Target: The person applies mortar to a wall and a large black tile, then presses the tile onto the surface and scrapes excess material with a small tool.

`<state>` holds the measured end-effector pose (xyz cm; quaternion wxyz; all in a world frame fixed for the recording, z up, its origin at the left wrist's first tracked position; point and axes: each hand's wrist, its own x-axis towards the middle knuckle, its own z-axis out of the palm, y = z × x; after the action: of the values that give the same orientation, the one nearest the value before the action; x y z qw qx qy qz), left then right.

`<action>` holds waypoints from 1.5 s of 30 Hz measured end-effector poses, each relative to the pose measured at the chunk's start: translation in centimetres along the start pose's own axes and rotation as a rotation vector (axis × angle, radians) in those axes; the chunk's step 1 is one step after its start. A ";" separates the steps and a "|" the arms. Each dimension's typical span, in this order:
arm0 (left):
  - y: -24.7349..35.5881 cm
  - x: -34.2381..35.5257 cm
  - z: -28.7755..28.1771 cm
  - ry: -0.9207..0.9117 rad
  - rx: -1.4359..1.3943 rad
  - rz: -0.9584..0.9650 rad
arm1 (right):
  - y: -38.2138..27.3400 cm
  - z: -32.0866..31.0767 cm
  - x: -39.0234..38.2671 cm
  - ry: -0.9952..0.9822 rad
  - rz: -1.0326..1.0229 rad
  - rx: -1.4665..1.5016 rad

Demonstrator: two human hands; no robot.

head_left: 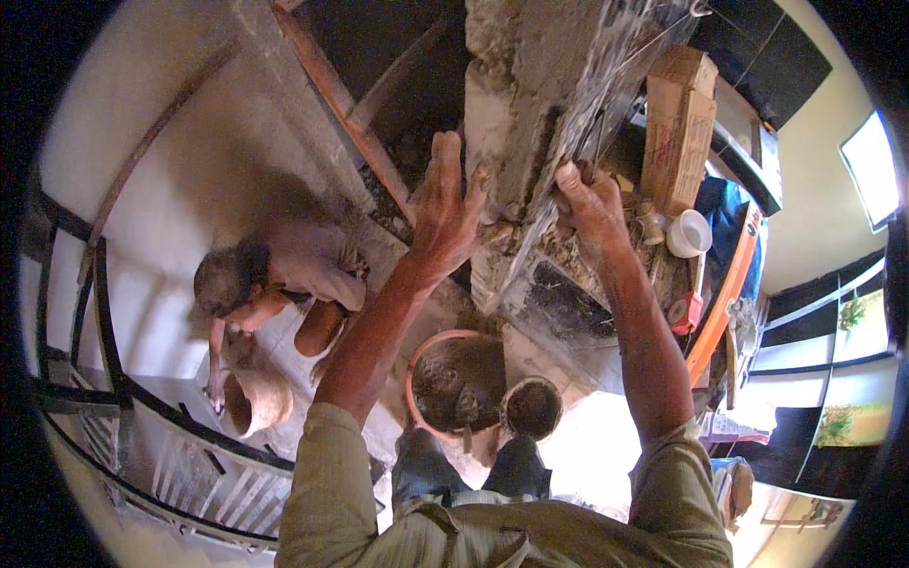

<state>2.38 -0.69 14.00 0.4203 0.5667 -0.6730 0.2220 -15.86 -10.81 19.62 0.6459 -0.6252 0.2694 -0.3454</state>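
My left hand (447,213) is raised with its fingers stretched out, at the left side of a rough, mortar-covered masonry column (516,85). A small lump of mortar shows by its thumb. On the column's right side, my right hand (595,206) has its thumb up and its fingers curled at the long grey edge; what they grip is hidden. A thin line (630,59) runs up along that edge above the right hand. Below, near my feet, an orange-rimmed tub (413,386) holds dark mortar, with a trowel (467,409) in it. A smaller bucket (533,409) of dark material stands beside the tub.
A person (294,270) crouches at left, one hand by a tan container (260,402). Railings (204,450) curve behind. At right are a cardboard box (679,128), a white tub (688,233), a red tape measure (684,312) and an orange spirit level (727,293).
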 end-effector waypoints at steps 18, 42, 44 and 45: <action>1.4 6.1 -3.2 0.136 0.002 0.153 | -1.9 0.1 -1.0 -0.045 -0.061 0.132; 1.1 12.2 -8.3 0.028 -0.321 -0.105 | 0.4 -0.9 -0.3 0.313 -0.113 -0.149; 2.5 12.9 -7.4 0.021 -0.368 -0.088 | 1.2 -1.4 -1.3 0.365 -0.123 -0.143; 3.1 13.2 -6.8 0.022 -0.416 -0.077 | 1.7 -1.8 -2.1 0.412 -0.133 -0.145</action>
<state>1.48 -2.22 29.10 0.5438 0.4907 -0.6774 0.0680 -18.41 -10.34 17.57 0.5063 -0.6027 0.3780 -0.4873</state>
